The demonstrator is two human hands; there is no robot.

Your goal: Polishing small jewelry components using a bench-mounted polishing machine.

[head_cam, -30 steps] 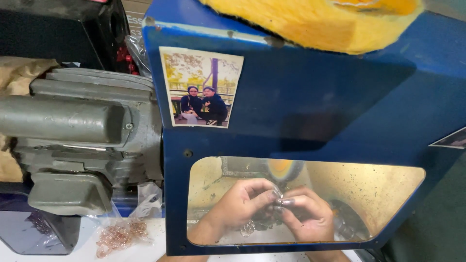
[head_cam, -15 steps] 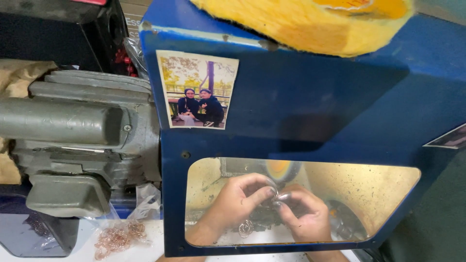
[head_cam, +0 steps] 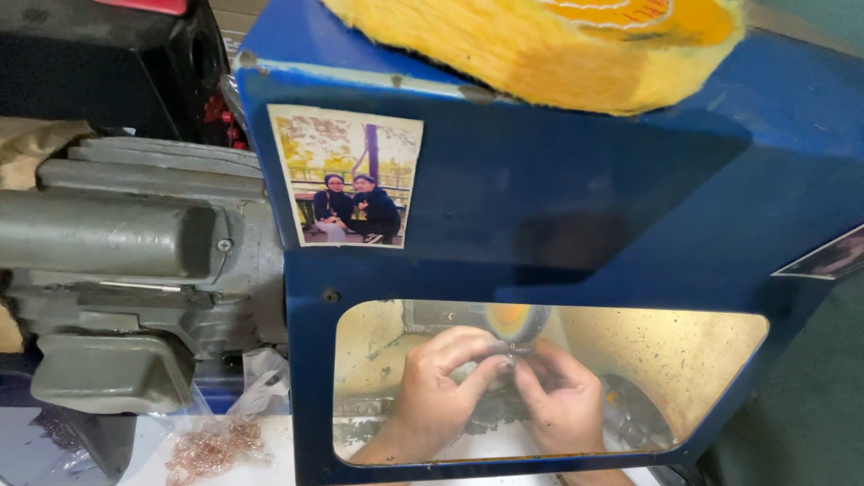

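A blue metal hood fills most of the frame, and a window cut in its lower front, seemingly glazed with scratched clear sheet, shows the yellowish dusty chamber inside. Both hands work in that chamber, in the lower middle of the frame. The left hand and the right hand meet fingertip to fingertip around one small shiny metal piece, pinched closed between thumbs and forefingers of both. The piece sits just below a spinning buffing wheel at the top edge of the window; whether it touches the wheel cannot be told through the haze. More small metal pieces seem to lie on the chamber floor beneath the hands, too blurred to count.

On top of the hood, at the upper right, rests one spare yellow cloth buffing wheel. One photograph of two people is stuck on the hood's front, upper left of the window; a second picture's corner shows at the right edge.

At the left stands one grey-green electric motor. Below it, at the lower left, a clear plastic bag lies beside one loose heap of thin copper-coloured chain on the white desk.
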